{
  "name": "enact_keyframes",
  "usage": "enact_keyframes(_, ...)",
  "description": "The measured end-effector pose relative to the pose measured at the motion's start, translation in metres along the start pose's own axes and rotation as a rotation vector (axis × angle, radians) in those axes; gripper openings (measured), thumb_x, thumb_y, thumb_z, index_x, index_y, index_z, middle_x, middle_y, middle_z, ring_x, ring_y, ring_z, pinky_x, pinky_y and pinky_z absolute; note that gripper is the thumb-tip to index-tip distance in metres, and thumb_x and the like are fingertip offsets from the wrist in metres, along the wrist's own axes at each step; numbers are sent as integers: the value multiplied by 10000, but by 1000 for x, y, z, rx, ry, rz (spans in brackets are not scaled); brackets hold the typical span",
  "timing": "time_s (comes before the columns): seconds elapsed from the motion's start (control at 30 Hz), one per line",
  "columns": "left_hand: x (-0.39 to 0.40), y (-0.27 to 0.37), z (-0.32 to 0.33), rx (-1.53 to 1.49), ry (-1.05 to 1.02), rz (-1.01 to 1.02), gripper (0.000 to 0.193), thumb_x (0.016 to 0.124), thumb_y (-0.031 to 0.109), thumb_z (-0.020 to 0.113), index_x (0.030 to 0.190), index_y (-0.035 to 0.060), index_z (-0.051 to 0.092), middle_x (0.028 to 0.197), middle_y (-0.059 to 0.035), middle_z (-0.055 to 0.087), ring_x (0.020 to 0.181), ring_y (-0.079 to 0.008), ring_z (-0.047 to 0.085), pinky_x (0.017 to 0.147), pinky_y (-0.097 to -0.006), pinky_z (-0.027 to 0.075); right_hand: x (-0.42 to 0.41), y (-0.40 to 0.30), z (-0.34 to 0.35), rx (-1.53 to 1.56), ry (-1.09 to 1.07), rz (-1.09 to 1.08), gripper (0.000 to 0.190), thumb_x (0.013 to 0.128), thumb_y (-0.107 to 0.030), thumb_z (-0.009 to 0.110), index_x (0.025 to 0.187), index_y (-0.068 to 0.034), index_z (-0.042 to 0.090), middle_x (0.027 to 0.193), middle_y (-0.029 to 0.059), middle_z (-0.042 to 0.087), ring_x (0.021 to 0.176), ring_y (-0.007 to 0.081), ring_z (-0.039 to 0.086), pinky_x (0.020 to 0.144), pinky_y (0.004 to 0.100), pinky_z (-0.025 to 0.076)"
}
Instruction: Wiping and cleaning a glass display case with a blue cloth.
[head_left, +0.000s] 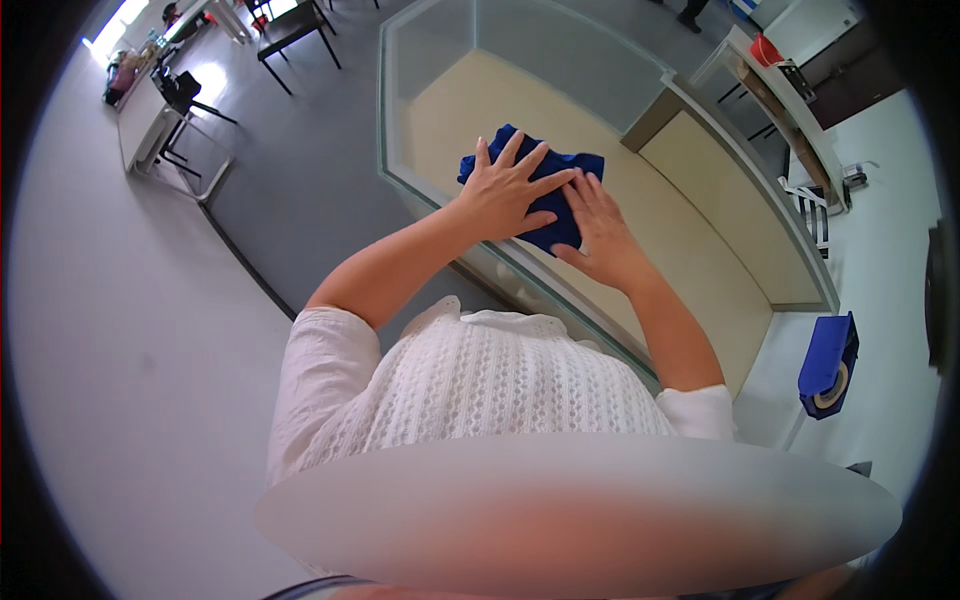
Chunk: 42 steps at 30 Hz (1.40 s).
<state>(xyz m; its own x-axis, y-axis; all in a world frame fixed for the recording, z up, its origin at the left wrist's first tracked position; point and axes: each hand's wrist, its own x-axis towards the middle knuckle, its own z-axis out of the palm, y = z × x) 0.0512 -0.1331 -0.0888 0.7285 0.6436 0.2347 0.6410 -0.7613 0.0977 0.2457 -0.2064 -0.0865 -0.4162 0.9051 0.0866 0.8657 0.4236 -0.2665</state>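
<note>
A dark blue cloth (555, 214), bunched along its far edge, lies under both hands over a glass-sided display case (427, 196). My left hand (506, 184) rests flat on the cloth with its fingers spread. At the cloth's right edge is my right hand (600, 229), palm down, its fingertips touching the cloth and its thumb held apart. The fingertips of the two hands nearly meet. Beneath them shows the case's cream-coloured floor (675, 300). Whether a glass top lies between the cloth and that floor, I cannot tell.
A grey-framed panel (720, 187) bounds the case's right side. A blue tape dispenser (825, 367) stands at the right. Black chairs (296, 30) and a white table (142, 127) are at the upper left. A red container (765, 49) sits on a shelf unit, and a person's foot (690, 22) shows far off.
</note>
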Motion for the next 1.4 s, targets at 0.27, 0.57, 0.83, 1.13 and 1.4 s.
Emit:
enact_keyframes(0.27, -10, -22, -18, -7, -147, 104, 629, 758, 584, 591, 1321, 350, 437, 1438, -86, 321, 1340, -360, 227, 1020, -611, 219, -55, 4, -10, 37, -87, 276, 687, 871, -362, 526, 1425, -102, 214, 1487, 163, 160, 1385, 312, 116, 1104, 484, 88)
enact_keyframes(0.57, -18, -89, -12, -33, -18, 70, 570, 778, 561, 578, 1281, 307, 490, 1392, -97, 385, 1310, -345, 280, 1028, -557, 227, -47, -17, 17, 167, 179, 526, 620, 918, -459, 413, 1425, -154, 228, 1464, 153, 225, 1366, 351, 154, 1060, 592, 60)
enact_keyframes(0.83, 13, -189, -15, -56, 68, 49, 542, 812, 517, 550, 1267, 224, 509, 1369, -170, 378, 1274, -364, 310, 1065, -489, 189, -21, -27, 46, -217, 428, 908, 508, 919, -390, 447, 1363, -163, 348, 1397, 98, 358, 1311, 314, 291, 1042, 582, 173)
enact_keyframes(1.13, 32, -191, -17, -31, -17, 193, 619, 811, 496, 563, 1289, 119, 453, 1404, -176, 323, 1281, -414, 302, 1015, -596, 238, -25, -33, 34, -275, 484, 854, 404, 912, -323, 482, 1243, -91, 494, 1328, 96, 443, 1252, 269, 378, 1042, 411, 270)
enact_keyframes(1.4, 28, -197, -19, -68, -22, 281, 543, 821, 564, 506, 1301, 312, 467, 1401, -152, 334, 1273, -425, 308, 1001, -640, 230, -26, -39, 31, -278, 458, 884, 401, 911, -313, 483, 1242, -88, 497, 1329, 105, 444, 1249, 282, 381, 1049, 407, 275)
